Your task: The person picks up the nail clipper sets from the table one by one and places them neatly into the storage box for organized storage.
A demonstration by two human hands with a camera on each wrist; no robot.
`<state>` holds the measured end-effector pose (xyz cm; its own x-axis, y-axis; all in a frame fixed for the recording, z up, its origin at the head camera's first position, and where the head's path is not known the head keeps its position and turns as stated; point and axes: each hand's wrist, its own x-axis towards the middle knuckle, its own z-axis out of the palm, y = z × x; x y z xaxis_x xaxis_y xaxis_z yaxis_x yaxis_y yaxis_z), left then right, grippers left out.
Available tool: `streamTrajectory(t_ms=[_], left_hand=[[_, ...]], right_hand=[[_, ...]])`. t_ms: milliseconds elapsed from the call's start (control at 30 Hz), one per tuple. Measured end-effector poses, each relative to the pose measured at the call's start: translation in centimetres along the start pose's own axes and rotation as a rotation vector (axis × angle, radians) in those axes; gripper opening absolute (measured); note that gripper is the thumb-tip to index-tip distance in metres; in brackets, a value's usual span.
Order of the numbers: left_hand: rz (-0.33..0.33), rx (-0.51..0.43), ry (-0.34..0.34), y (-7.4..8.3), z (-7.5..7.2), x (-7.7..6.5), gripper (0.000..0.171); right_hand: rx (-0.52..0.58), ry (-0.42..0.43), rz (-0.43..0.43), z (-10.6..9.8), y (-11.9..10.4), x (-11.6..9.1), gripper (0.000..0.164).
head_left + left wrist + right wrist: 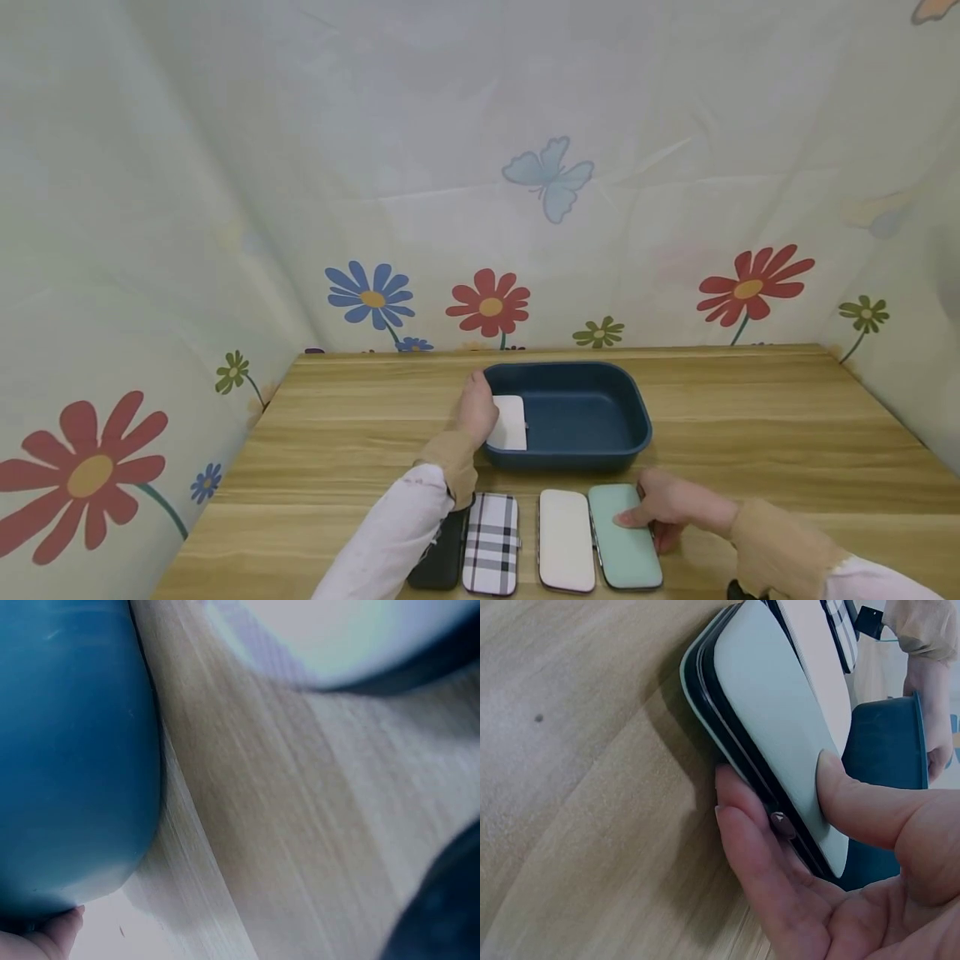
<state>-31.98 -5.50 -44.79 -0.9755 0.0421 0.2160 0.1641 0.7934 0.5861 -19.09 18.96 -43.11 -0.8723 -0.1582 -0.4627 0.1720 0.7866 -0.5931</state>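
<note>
My right hand (675, 504) pinches a flat mint-green case (626, 537) with rounded corners. The thumb lies on its top, and the fingers curl under its clasp side, seen closely in the right wrist view, where a small dark clasp (783, 824) shows between them. My left hand (477, 410) grips the left rim of a dark blue plastic basin (566, 460); part of its fingers (64, 930) shows against the basin's outer wall in the left wrist view. A white case (510, 423) lies inside the basin at the left, partly hidden by that hand.
In front of the basin lie a cream case (566, 540) beside the mint one, a black-and-white plaid case (491, 543) and a black case (444, 550), partly covered by my left sleeve. A flower-printed cloth (637, 233) hangs behind the wooden table (765, 417).
</note>
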Motion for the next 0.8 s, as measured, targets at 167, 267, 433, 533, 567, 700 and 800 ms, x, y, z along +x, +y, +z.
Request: streamTrajectory(t_ms=[167, 267, 433, 533, 567, 700, 800], left_hand=[[-0.009, -0.001, -0.006, 0.01, -0.10, 0.01, 0.041], [-0.017, 0.010, -0.009, 0.02, -0.06, 0.06, 0.041], [-0.019, 0.022, -0.003, 0.06, 0.03, 0.05, 0.042], [-0.027, 0.019, -0.004, 0.10, 0.13, 0.11, 0.042], [-0.031, 0.016, -0.002, 0.11, 0.15, 0.14, 0.042], [-0.041, 0.009, 0.002, 0.03, 0.22, 0.25, 0.043], [-0.029, 0.011, 0.010, -0.11, 0.22, 0.23, 0.043]], right_hand=[[0.002, 0.005, -0.026, 0.07, 0.03, -0.06, 0.035], [0.012, 0.009, -0.025, 0.14, 0.04, -0.12, 0.034], [0.035, -0.005, -0.026, 0.10, 0.14, -0.14, 0.033], [0.061, -0.025, -0.024, -0.09, 0.15, -0.19, 0.032], [0.067, -0.033, -0.024, -0.19, 0.17, -0.19, 0.032], [0.093, -0.067, -0.032, -0.57, 0.22, -0.14, 0.032], [0.098, -0.070, -0.030, -0.65, 0.22, -0.11, 0.031]])
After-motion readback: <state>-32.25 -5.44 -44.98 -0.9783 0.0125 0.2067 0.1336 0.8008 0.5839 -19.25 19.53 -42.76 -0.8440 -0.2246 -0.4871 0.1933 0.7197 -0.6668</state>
